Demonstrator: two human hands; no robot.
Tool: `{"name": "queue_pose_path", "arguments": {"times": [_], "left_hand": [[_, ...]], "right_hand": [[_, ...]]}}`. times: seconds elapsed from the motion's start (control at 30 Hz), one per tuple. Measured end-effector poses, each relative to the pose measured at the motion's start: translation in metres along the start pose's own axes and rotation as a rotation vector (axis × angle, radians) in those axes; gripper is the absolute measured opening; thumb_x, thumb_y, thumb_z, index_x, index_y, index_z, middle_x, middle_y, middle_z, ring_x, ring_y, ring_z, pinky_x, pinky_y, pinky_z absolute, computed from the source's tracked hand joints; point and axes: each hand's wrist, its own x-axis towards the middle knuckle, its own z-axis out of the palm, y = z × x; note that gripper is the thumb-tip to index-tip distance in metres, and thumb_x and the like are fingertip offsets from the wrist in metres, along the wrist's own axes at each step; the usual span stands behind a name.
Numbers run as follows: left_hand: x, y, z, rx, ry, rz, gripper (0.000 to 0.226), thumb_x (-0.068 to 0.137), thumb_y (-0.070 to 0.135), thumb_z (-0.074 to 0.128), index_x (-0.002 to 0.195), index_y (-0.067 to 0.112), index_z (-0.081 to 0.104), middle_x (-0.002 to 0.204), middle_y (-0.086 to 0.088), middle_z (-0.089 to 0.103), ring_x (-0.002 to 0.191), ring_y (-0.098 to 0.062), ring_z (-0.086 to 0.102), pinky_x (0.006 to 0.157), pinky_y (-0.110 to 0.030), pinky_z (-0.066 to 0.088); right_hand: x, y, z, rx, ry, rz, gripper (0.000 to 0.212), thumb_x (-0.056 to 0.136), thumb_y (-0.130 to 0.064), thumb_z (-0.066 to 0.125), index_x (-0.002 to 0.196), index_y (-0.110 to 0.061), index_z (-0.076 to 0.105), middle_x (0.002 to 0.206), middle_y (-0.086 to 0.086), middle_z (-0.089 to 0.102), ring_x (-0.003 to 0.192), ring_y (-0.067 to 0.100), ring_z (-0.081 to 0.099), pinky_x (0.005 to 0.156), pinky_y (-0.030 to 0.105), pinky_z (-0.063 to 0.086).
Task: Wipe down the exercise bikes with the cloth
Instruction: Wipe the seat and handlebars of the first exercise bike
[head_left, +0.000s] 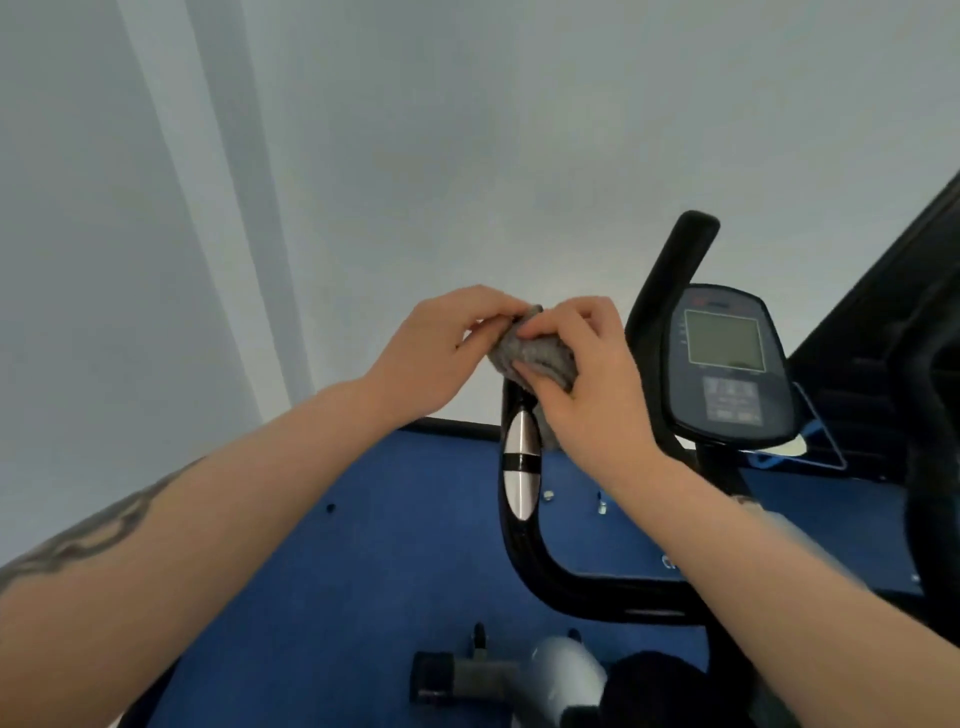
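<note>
A grey cloth (535, 353) is bunched over the top end of the exercise bike's left handlebar (521, 467), a black curved bar with a silver sensor strip. My left hand (447, 353) pinches the cloth's upper edge from the left. My right hand (587, 379) grips the cloth from the right, fingers curled round it and the bar's tip. The bike's console (727, 364), with a grey screen and buttons, stands just right of my hands. The right handlebar (670, 275) rises behind it.
A white wall fills the upper view, close behind the bike. Blue floor (363, 571) lies below. The bike's front base bar (467, 675) and silver housing (561, 675) show at the bottom. A dark machine frame (893, 332) stands at the right edge.
</note>
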Motion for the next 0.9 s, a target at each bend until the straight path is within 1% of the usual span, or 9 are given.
{"name": "queue_pose_path", "arguments": {"times": [0.1, 0.23, 0.4, 0.47, 0.53, 0.63, 0.7, 0.8, 0.9], "left_hand": [[-0.001, -0.007, 0.002, -0.030, -0.033, 0.041, 0.026, 0.098, 0.004, 0.052, 0.118, 0.012, 0.067, 0.113, 0.002, 0.068, 0.107, -0.008, 0.061, 0.094, -0.026, 0.048], [-0.002, -0.012, 0.010, -0.116, -0.002, 0.036, 0.028, 0.098, 0.000, 0.049, 0.118, 0.007, 0.066, 0.114, -0.001, 0.068, 0.107, -0.010, 0.062, 0.095, -0.026, 0.049], [0.003, -0.017, 0.003, -0.148, -0.056, 0.035, 0.028, 0.098, 0.002, 0.051, 0.118, 0.012, 0.068, 0.112, 0.006, 0.068, 0.104, -0.003, 0.061, 0.090, -0.012, 0.045], [0.000, -0.019, 0.005, -0.176, -0.053, 0.053, 0.028, 0.099, 0.005, 0.051, 0.122, 0.013, 0.066, 0.117, 0.007, 0.066, 0.108, -0.001, 0.059, 0.091, -0.012, 0.044], [-0.009, -0.022, 0.010, -0.201, -0.062, 0.056, 0.034, 0.100, 0.008, 0.050, 0.131, 0.016, 0.059, 0.130, 0.008, 0.060, 0.119, 0.001, 0.054, 0.099, -0.021, 0.045], [-0.027, -0.029, 0.019, -0.158, -0.105, 0.135, 0.046, 0.101, 0.009, 0.051, 0.146, 0.016, 0.043, 0.152, 0.005, 0.041, 0.141, -0.004, 0.035, 0.115, -0.027, 0.032], [-0.031, -0.033, 0.023, -0.086, -0.093, 0.288, 0.046, 0.098, 0.002, 0.054, 0.143, 0.007, 0.046, 0.154, -0.004, 0.039, 0.146, -0.015, 0.029, 0.119, -0.031, 0.026], [-0.034, -0.037, 0.029, -0.062, -0.097, 0.412, 0.038, 0.094, -0.003, 0.056, 0.132, 0.002, 0.057, 0.146, -0.010, 0.047, 0.145, -0.025, 0.030, 0.118, -0.037, 0.028], [-0.043, -0.043, 0.034, -0.055, -0.167, 0.441, 0.030, 0.095, 0.003, 0.057, 0.124, 0.004, 0.065, 0.143, -0.007, 0.052, 0.147, -0.028, 0.027, 0.117, -0.044, 0.029]], "right_hand": [[-0.007, 0.002, -0.007, 0.007, -0.126, 0.044, 0.029, 0.076, -0.001, 0.075, 0.096, -0.021, 0.068, 0.101, -0.006, 0.050, 0.095, 0.001, 0.053, 0.084, 0.010, 0.042], [0.002, -0.008, -0.006, -0.142, -0.052, 0.037, 0.025, 0.079, -0.013, 0.075, 0.102, -0.023, 0.071, 0.100, -0.010, 0.045, 0.089, 0.002, 0.050, 0.078, 0.018, 0.047], [-0.012, -0.022, 0.001, -0.464, -0.393, -0.008, 0.021, 0.082, -0.042, 0.068, 0.102, -0.035, 0.069, 0.098, -0.013, 0.043, 0.087, 0.006, 0.048, 0.065, 0.025, 0.040], [-0.011, -0.023, -0.002, -0.484, -0.298, 0.014, 0.022, 0.083, -0.040, 0.069, 0.104, -0.033, 0.070, 0.099, -0.010, 0.046, 0.089, 0.008, 0.048, 0.066, 0.030, 0.045], [-0.021, -0.026, -0.002, -0.367, -0.232, 0.074, 0.024, 0.084, -0.033, 0.072, 0.107, -0.028, 0.071, 0.100, -0.006, 0.048, 0.091, 0.009, 0.051, 0.073, 0.033, 0.049], [-0.042, -0.031, -0.007, -0.276, -0.439, 0.064, 0.027, 0.081, -0.028, 0.076, 0.108, -0.027, 0.072, 0.101, -0.007, 0.049, 0.091, 0.007, 0.051, 0.081, 0.025, 0.047], [-0.044, -0.031, -0.012, -0.271, -0.487, 0.112, 0.029, 0.079, -0.031, 0.077, 0.107, -0.030, 0.071, 0.102, -0.010, 0.048, 0.092, 0.005, 0.053, 0.083, 0.028, 0.049], [-0.051, -0.037, -0.010, -0.215, -0.335, 0.186, 0.029, 0.077, -0.024, 0.080, 0.104, -0.026, 0.071, 0.104, -0.010, 0.051, 0.094, 0.005, 0.055, 0.085, 0.029, 0.049], [-0.078, -0.041, -0.018, -0.191, -0.454, 0.222, 0.035, 0.073, -0.020, 0.083, 0.102, -0.033, 0.069, 0.107, -0.018, 0.051, 0.100, 0.002, 0.055, 0.085, 0.020, 0.048]]}}
